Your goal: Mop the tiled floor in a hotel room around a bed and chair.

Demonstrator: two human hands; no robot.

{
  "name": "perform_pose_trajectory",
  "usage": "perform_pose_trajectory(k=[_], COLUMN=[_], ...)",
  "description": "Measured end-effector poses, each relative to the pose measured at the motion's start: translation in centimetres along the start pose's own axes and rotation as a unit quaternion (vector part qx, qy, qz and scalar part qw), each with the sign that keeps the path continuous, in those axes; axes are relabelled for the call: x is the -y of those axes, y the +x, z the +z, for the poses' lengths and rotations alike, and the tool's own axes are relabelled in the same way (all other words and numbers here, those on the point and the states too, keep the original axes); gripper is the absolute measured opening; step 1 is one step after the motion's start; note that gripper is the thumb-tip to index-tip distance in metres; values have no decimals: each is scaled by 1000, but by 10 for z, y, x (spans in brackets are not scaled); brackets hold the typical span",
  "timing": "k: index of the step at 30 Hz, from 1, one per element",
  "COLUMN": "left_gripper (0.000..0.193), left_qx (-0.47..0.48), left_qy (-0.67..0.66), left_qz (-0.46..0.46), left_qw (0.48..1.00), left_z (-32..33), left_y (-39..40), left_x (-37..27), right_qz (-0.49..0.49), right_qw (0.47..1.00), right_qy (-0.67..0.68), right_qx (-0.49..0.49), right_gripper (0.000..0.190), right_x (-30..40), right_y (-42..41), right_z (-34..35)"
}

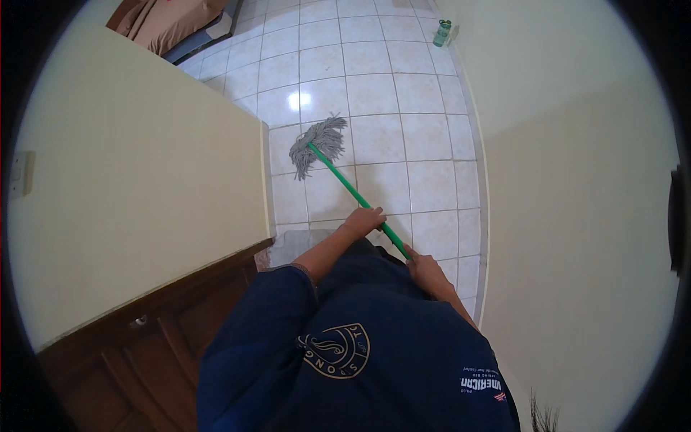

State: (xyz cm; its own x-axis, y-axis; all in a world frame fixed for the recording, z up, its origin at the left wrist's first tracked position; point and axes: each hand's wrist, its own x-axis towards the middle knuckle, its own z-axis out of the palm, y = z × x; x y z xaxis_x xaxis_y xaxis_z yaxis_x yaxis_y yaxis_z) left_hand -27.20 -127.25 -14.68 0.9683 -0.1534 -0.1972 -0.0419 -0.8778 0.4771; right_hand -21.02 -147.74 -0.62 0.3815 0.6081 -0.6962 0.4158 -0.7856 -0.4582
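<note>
A string mop with a grey head (319, 141) rests on the white tiled floor (378, 97), just past the corner of the left wall. Its green handle (341, 177) slants down and to the right towards my body. My left hand (365, 221) is closed around the handle about midway along the part in view. Nearer my waist, my right hand (426, 268) grips the handle's upper end, with the thumb lying along it. My dark blue shirt fills the bottom of the view.
Cream walls stand at left (151, 129) and right (561, 189). A brown panelled wooden door (140, 356) is at lower left. A green bottle (442, 33) stands by the right wall. A bed with a tan cover (173, 24) is at upper left. Bristles (542, 416) show at lower right.
</note>
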Motion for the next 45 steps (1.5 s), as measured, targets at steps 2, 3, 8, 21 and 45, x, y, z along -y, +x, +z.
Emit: perform_pose_trajectory(k=[2,3,8,21,45], left_gripper=[18,19,22,24,16], left_qx=[21,-3,-41,-63,-98], left_qy=[13,7,-66,-29,11], left_qz=[-13,-5,-14,-42,-72], left_qw=[1000,1000,997,997,993], left_z=[-4,-4,-19,-24,-27], left_y=[-5,-10,-33,-58,-101], left_x=[5,2,-25,26,84], right_qz=[-2,-4,14,-14,-64], right_qw=[1000,1000,998,998,990], right_qy=[3,7,-40,-55,-121], right_qx=[8,15,45,30,-20], right_gripper=[43,43,45,42,45], right_x=[8,12,30,73,121], right_y=[-1,-3,-24,5,58], right_z=[-1,-3,-18,-5,43])
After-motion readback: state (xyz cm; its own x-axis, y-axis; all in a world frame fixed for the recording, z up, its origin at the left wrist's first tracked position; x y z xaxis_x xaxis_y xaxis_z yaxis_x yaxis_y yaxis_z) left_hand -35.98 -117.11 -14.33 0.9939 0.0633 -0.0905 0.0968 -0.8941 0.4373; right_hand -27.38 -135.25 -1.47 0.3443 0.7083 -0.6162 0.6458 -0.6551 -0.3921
